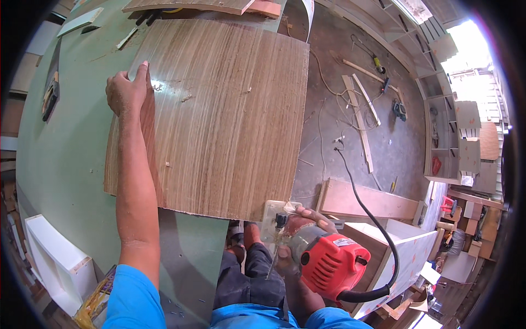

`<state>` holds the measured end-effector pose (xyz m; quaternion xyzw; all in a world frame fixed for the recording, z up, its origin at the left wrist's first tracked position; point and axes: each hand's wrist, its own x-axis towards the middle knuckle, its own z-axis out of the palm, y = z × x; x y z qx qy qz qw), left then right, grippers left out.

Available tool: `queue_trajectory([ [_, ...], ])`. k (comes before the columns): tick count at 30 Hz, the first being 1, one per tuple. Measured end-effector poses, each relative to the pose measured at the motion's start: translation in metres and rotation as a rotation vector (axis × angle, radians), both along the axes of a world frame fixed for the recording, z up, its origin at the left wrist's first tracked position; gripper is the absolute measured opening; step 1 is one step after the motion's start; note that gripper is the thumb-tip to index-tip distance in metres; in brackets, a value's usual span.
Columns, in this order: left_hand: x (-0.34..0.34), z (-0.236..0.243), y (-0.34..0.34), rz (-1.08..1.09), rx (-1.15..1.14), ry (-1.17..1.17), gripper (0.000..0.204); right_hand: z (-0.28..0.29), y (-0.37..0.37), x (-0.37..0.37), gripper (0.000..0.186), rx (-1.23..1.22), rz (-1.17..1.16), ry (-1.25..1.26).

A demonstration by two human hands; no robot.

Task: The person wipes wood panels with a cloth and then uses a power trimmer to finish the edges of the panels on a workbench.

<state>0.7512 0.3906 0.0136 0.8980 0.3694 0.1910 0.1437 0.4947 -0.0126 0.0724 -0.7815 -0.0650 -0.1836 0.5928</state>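
A wood-grain board lies on the green worktop, its right side reaching out over the floor. My left hand grips its left edge, thumb on top and fingers curled over the side. Under that edge a second brown board shows in part. At the near right corner, my right hand is wrapped round a red trim router. The router's clear base plate meets the board's corner; its bit is hidden. A black cord runs from the router toward the floor. Small chips are scattered on the board.
A handsaw lies on the green worktop at the left. Wood strips, cables and a teal power tool lie on the floor at right. A white drawer-like box stands near left, a panelled cabinet near right.
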Motion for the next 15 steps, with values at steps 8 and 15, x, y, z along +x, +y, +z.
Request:
queue_trajectory([
  [8, -0.003, 0.006, -0.008, -0.032, -0.006, 0.017, 0.072, -0.006, -0.007, 0.0, 0.083, 0.022, -0.007, 0.092],
  [15, -0.006, 0.006, -0.008, -0.025, 0.012, -0.008, 0.068, -0.013, -0.008, 0.023, 0.091, 0.018, 0.004, 0.103],
])
